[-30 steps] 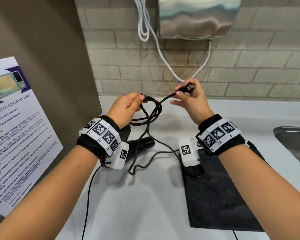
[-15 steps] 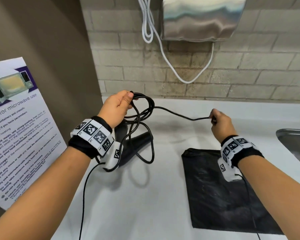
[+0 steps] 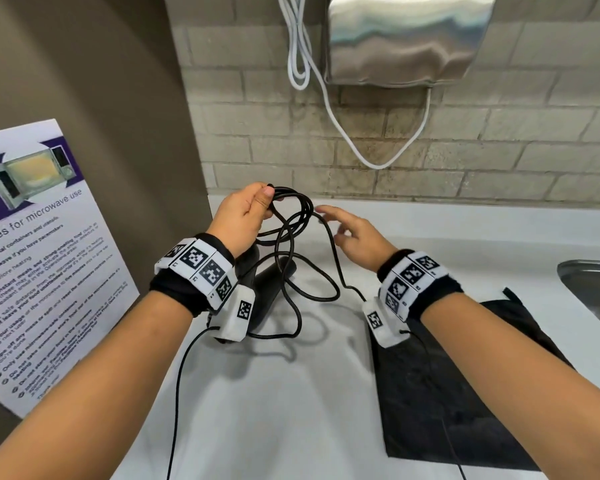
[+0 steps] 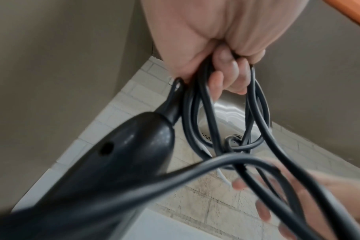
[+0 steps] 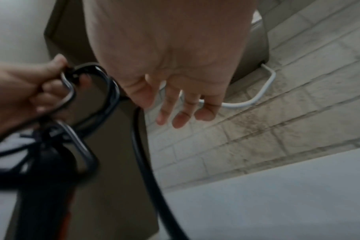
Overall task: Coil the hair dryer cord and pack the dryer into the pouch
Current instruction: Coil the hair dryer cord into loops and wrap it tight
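My left hand (image 3: 269,202) is raised over the white counter and grips several loops of the black cord (image 3: 293,237), thumb on top. The left wrist view shows its fingers (image 4: 220,76) curled round the loops (image 4: 208,116), with the black dryer's handle (image 4: 113,162) just below. The dryer (image 3: 274,289) is partly hidden under my left wrist. My right hand (image 3: 329,221) is beside the coil with its fingers spread and straight (image 5: 175,110); a strand of cord (image 5: 142,146) runs past it, unheld. The black pouch (image 3: 465,393) lies flat on the counter under my right forearm.
A steel wall unit (image 3: 402,39) with a white cable (image 3: 326,109) hangs on the brick wall behind. A steel sink (image 3: 593,289) is at the right edge. A microwave poster (image 3: 32,254) leans on the brown panel at left.
Half a second ago my right hand pinched the cord and held it stretched out to the right. It has since come back to the coil and let go; another loop hangs from my left hand.
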Available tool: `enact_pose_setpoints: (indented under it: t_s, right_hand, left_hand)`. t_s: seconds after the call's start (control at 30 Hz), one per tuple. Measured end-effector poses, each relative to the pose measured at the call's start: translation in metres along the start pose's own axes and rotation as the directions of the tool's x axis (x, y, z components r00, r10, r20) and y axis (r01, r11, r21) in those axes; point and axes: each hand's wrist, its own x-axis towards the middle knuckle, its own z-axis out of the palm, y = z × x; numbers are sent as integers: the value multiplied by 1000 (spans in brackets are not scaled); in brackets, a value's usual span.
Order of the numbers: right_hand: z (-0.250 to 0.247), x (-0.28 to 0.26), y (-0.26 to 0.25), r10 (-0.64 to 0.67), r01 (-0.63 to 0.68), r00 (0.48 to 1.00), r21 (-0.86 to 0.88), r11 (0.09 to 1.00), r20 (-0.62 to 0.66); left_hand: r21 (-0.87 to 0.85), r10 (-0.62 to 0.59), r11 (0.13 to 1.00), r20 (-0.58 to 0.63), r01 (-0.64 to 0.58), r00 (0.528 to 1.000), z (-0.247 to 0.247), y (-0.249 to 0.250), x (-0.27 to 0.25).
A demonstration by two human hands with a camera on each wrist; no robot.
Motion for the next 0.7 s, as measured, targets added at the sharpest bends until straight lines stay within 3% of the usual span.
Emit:
enact_pose_setpoints:
  t_s: [0.1, 0.2, 0.33, 0.4, 0.7]
  right_hand:
    - [3, 9, -15, -21, 18, 999, 58, 998, 49]
    - [1, 16, -18, -6, 8, 997, 19, 1000, -73]
    - [-17, 22, 0, 127, -144, 945, -35, 989, -300]
    - [-30, 21, 17, 214, -266, 910, -102, 959, -355]
    - [-53, -11, 62, 426, -552, 825, -368, 748, -372]
  left_hand:
    - [-50, -12, 999, 3, 12, 1000, 0, 5, -1]
    - [-32, 6, 999, 30, -5, 1000, 1, 11, -6]
    - [30, 13, 999, 71, -15, 997, -6, 14, -11]
    - [41, -1, 999, 72, -2, 997, -12, 14, -13]
    - [15, 2, 1000, 107, -3, 994, -16, 16, -22]
